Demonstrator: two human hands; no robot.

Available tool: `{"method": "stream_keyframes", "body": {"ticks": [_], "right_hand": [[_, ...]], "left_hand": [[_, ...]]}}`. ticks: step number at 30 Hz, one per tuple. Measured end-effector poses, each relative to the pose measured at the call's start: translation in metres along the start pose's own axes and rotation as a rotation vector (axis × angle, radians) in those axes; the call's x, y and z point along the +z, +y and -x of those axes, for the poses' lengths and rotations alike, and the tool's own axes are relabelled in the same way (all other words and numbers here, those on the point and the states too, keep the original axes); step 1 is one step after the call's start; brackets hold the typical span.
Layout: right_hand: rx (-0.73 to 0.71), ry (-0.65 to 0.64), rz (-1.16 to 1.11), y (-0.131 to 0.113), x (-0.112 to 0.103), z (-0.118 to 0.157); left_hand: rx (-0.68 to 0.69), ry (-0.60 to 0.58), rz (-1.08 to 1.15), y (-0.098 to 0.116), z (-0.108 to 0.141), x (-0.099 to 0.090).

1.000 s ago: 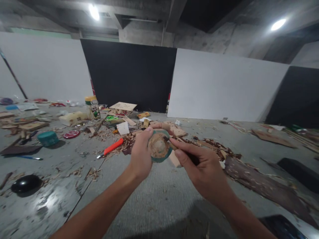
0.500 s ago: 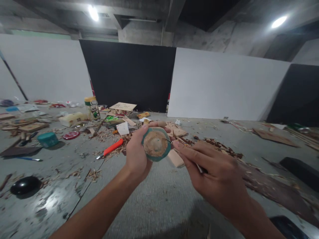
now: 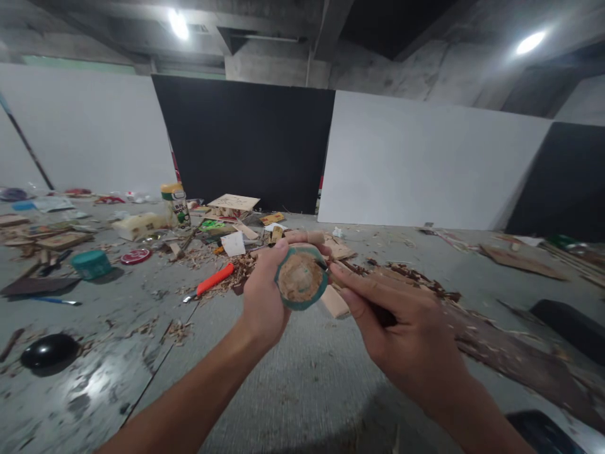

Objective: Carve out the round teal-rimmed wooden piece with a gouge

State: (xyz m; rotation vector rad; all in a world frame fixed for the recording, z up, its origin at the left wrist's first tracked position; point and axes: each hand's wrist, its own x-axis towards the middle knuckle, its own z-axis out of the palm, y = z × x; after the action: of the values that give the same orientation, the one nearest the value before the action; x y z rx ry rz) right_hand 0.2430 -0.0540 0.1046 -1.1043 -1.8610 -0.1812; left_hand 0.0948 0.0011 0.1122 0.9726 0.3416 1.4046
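Observation:
My left hand (image 3: 265, 296) is wrapped around a round wooden piece with a teal rim (image 3: 299, 279), held up above the floor. Its bare, rough brown face is turned toward me, with a paler patch in the middle. My right hand (image 3: 406, 321) is closed on a thin carving tool (image 3: 323, 265), its index finger stretched along the shaft. The tool's dark tip meets the upper right of the rim; most of the handle is hidden in my palm. Beneath the hands lies a pale wood block (image 3: 334, 302).
An orange utility knife (image 3: 215, 280) lies left of my hands among wood shavings (image 3: 178, 332). Further left are a teal tub (image 3: 91, 264), a red lid (image 3: 135, 256), a blue brush (image 3: 57, 301) and a glossy black rounded object (image 3: 50, 353). A yellow-capped bottle (image 3: 176, 207) stands behind.
The wooden piece and my left hand have shifted slightly right. My right hand has tilted a little, and the tool tip sits a bit higher on the rim.

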Motion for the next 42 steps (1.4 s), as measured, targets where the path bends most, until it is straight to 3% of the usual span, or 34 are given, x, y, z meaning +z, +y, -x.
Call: {"method": "stream_keyframes", "body": {"ticks": [8, 14, 16, 20, 25, 29, 38, 42], "right_hand": [[-0.162, -0.023, 0.187, 0.002, 0.0, 0.002], [0.147, -0.11, -0.134, -0.001, -0.004, -0.006], [0.174, -0.122, -0.174, 0.0, -0.006, -0.007], [0.115, -0.1, -0.135, 0.003, -0.007, -0.005], [-0.075, -0.041, 0.04, 0.006, -0.006, -0.003], [-0.031, -0.026, -0.005, 0.005, -0.006, -0.003], [0.018, -0.016, -0.039, 0.0, -0.002, -0.004], [-0.015, 0.018, 0.058, 0.0, 0.005, 0.002]], "left_hand": [[-0.118, 0.004, -0.07, 0.005, -0.004, -0.002], [-0.016, -0.074, -0.079, 0.0, -0.003, -0.006], [0.021, -0.091, -0.093, -0.002, -0.003, -0.007], [0.045, -0.101, -0.117, -0.002, -0.003, -0.008], [-0.024, -0.031, -0.071, 0.0, -0.002, -0.005], [-0.038, 0.011, -0.075, 0.001, -0.002, -0.003], [0.028, -0.081, -0.087, -0.005, -0.001, -0.005], [0.008, -0.126, -0.166, -0.009, -0.004, -0.012]]}}
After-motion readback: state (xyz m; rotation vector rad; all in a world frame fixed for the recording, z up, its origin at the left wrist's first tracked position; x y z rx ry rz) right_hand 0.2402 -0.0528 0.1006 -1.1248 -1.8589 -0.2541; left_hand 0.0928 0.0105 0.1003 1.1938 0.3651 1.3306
